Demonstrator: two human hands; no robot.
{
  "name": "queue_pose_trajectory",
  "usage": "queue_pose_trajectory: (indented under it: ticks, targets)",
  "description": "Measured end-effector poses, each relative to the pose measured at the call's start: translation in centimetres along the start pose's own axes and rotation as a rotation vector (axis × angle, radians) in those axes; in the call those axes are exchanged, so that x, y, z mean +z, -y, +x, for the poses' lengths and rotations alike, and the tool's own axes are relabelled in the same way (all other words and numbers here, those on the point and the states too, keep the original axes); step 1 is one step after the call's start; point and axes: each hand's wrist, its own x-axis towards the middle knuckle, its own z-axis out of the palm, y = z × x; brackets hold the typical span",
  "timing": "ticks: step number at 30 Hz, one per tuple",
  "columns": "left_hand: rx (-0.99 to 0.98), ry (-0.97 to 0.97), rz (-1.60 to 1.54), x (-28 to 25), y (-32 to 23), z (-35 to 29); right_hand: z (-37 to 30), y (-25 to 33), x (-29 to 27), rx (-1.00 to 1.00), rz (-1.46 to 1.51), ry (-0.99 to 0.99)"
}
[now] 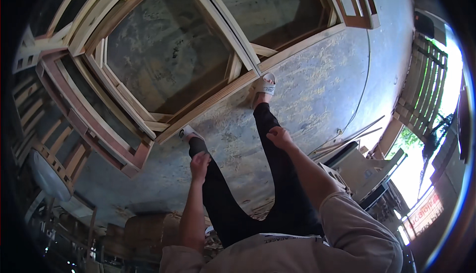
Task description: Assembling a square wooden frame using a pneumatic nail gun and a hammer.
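Note:
My left hand (201,163) is over my left leg near the knee, its fingers curled in and no object showing in them. Over my right leg, my right hand (280,137) is likewise curled closed, with nothing visible in its grip. Whether either hand touches the black trousers (223,198) I cannot tell. Just beyond my sandalled feet lies a large bare-wood frame (213,99) with angled corners and a double bar across its middle. Neither hand reaches it.
Slatted wooden frames (89,119) stand along the left, with a pale rounded seat (49,176) beside them. A thin cable (366,82) runs over the dusty concrete floor (317,74). Wood strips (352,136) and boards (364,171) lie at right, near a slatted pallet (424,84).

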Motion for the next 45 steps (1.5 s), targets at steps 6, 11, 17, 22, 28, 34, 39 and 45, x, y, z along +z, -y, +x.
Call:
queue_pose_trajectory:
  ticks: [6,11,17,22,28,34,39,45]
  targets:
    - [0.132,0.165,0.059,14.3,-2.1,1.5,7.0,-4.6,-8.1,0.103,0.125,-0.113]
    - [-0.020,0.237,0.068,22.2,-1.7,0.5,11.6,-8.3,-11.6,0.221,0.383,-0.238]
    - [0.347,0.137,0.848,20.1,-5.0,-12.9,1.5,-3.6,-14.6,0.092,0.141,0.092]
    - [0.271,-0.006,1.460,20.6,-14.7,-27.4,-15.7,-4.5,-27.4,-0.067,-0.347,0.565]
    - [0.399,0.180,1.442,23.3,-15.8,-27.4,-22.7,-8.5,-29.9,-0.146,-0.019,0.520]
    - [0.252,0.369,1.457,28.6,-21.0,-30.4,-25.7,-9.9,-39.6,-0.284,0.064,0.439]
    - [0.119,0.417,1.522,41.0,-23.2,-26.7,-14.8,-13.7,-45.0,-0.306,0.061,1.060]
    - [-0.161,0.647,1.939,51.1,-24.0,-24.7,-12.2,-17.6,-52.3,-0.250,0.324,1.098]
